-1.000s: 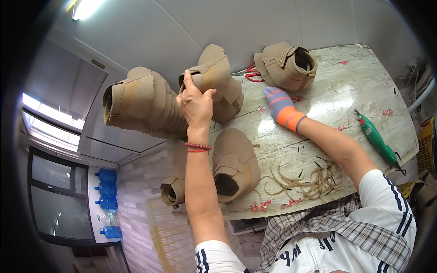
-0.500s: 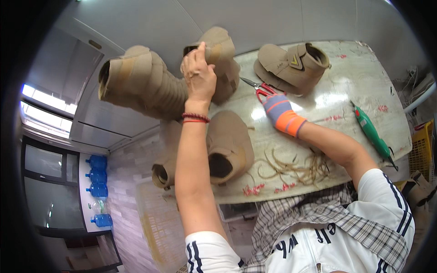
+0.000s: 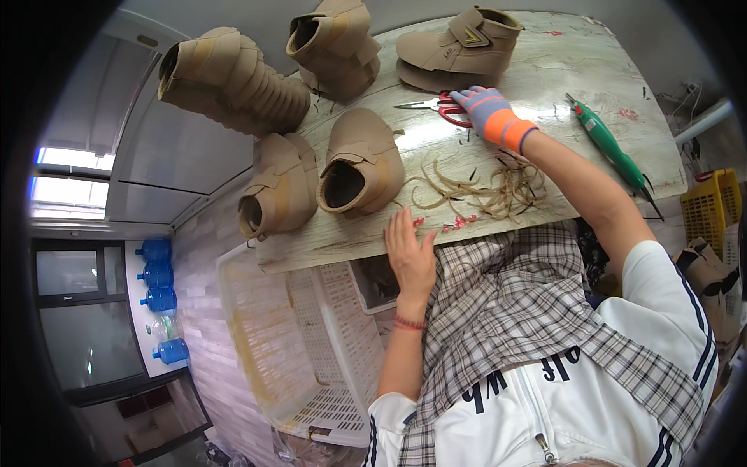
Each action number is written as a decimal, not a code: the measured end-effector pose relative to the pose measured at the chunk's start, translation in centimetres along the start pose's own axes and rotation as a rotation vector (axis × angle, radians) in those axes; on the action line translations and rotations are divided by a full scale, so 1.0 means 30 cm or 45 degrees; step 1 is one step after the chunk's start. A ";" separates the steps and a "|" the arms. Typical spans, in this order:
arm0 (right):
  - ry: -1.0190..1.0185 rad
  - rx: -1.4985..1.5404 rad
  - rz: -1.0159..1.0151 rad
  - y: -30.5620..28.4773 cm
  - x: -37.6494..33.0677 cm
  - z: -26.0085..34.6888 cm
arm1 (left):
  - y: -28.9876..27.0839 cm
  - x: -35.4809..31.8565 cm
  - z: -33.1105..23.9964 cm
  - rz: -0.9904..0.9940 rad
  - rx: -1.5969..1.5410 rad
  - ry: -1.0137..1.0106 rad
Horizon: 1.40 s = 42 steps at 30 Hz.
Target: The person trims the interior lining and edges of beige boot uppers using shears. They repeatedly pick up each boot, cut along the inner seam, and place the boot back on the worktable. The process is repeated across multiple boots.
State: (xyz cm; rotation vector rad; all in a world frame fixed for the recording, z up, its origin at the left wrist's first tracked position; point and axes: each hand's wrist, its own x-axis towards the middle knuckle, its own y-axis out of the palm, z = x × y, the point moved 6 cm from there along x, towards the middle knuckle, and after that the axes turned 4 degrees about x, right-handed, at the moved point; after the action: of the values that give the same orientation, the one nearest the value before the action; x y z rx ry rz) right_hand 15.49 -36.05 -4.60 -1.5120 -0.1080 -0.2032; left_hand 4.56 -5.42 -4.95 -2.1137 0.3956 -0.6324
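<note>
My bare left hand (image 3: pixel 410 253) is open at the table's front edge, fingers stretched out flat, holding nothing. My right hand (image 3: pixel 486 113), in a grey and orange glove, grips the red handles of a pair of scissors (image 3: pixel 451 109) lying low over the tabletop, blades pointing left. Just behind it sits a tan shoe upper (image 3: pixel 459 48) with a strap, resting on another tan piece. Closer to my left hand stands one tan upper (image 3: pixel 362 159), its opening toward me. Trimmed tan strips (image 3: pixel 490 187) lie in a loose heap between my hands.
Nested tan uppers form a long stack (image 3: pixel 233 82) at the far left, beside a shorter stack (image 3: pixel 334 50). More uppers (image 3: pixel 280 187) stand at the left edge. A green corded tool (image 3: pixel 611 148) lies right. Below are a white plastic crate (image 3: pixel 296 342) and a yellow basket (image 3: pixel 712 202).
My left hand has come back from the shorter stack at the rear to the table's front edge. The right hand stays with the scissors, now turned flatter. The whole view has shifted downward.
</note>
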 end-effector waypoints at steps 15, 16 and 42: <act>0.313 1.114 0.454 -0.068 -0.134 -0.073 | 0.286 0.185 -0.246 0.138 -0.175 0.454; 0.367 1.253 0.466 -0.076 -0.154 -0.133 | 0.314 0.196 -0.274 0.164 -0.130 0.469; 0.646 2.089 -0.244 -0.164 -0.906 -0.340 | 0.052 -0.041 0.057 -0.158 0.227 0.386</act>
State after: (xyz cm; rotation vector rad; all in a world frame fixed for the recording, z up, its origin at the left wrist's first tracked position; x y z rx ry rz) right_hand -12.64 -44.64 -5.72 0.2043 0.0103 -0.4816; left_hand 4.43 -4.59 -7.44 -1.8864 0.3609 -1.0283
